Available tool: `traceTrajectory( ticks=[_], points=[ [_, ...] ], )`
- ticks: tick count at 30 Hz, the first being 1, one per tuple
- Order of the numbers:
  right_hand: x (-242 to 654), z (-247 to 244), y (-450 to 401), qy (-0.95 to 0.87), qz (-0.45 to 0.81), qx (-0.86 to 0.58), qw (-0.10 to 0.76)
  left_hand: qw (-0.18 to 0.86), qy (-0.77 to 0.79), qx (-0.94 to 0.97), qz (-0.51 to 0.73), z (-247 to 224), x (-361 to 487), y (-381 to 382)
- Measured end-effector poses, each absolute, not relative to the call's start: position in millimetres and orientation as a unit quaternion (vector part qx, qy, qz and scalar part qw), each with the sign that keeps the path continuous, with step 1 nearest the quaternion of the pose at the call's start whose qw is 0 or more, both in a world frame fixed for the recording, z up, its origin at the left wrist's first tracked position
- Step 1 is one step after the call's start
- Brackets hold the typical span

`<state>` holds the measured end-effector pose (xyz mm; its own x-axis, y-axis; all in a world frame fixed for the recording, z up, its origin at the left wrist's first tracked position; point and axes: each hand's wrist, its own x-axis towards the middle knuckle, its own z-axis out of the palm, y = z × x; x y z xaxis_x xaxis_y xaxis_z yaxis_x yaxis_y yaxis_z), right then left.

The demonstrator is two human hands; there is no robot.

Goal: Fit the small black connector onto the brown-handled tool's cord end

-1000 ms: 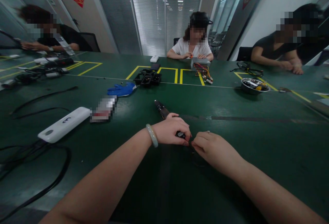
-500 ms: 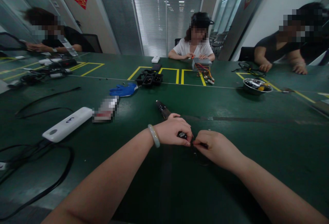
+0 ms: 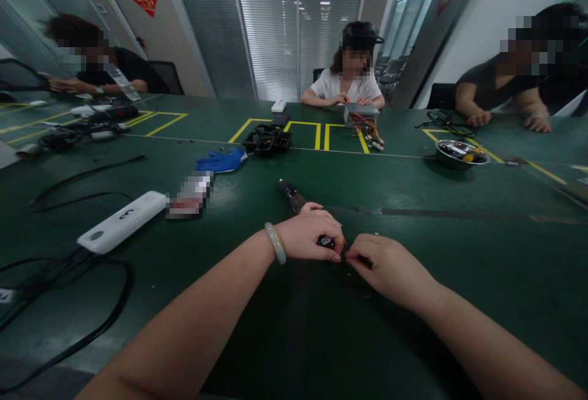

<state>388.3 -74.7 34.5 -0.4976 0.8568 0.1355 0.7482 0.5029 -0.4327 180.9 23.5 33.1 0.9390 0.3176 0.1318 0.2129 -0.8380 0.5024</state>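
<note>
My left hand [image 3: 312, 234], with a pale bangle on its wrist, is closed around a small black object [image 3: 326, 241] with a light mark. Close beside it on the right, my right hand [image 3: 383, 262] pinches a small dark piece [image 3: 366, 261], mostly covered by the fingers. The fingertips of both hands nearly meet over the green table [image 3: 257, 339]. A dark tool with a tapered tip [image 3: 291, 195] lies just beyond my left hand, its near end hidden by that hand.
A white power bank-like box [image 3: 122, 222] with cables lies left. Behind it are a blurred flat item [image 3: 190, 195], a blue glove [image 3: 221, 160] and black parts [image 3: 267, 139]. A metal bowl [image 3: 460, 154] stands right. Three people sit across, one at a grey box [image 3: 361, 114] with wires.
</note>
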Motion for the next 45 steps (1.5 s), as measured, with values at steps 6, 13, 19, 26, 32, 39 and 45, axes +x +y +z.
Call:
traceTrajectory(
  ticks=[6,13,19,26,32,39,45],
  points=[
    [385,36,-74,-0.797,0.22,-0.537,0.168,0.253,0.136,0.953,0.1,35,181,23],
    [362,43,-80,-0.763,0.221,-0.591,0.14,0.249,0.13,0.954,0.104,36,181,23],
    [353,45,-84,-0.766,0.186,-0.607,0.097,0.283,0.163,0.939,0.11,39,178,21],
    [346,35,-86,-0.76,0.154,-0.629,0.053,0.321,0.208,0.908,0.173,36,177,19],
    [353,37,-93,-0.734,0.235,-0.629,0.103,0.292,0.147,0.936,0.13,35,176,24],
    [360,46,-92,-0.726,0.277,-0.617,0.124,0.263,0.13,0.948,0.121,34,176,24],
    [368,44,-89,-0.732,0.266,-0.611,0.143,0.259,0.137,0.948,0.125,33,176,23]
  ],
)
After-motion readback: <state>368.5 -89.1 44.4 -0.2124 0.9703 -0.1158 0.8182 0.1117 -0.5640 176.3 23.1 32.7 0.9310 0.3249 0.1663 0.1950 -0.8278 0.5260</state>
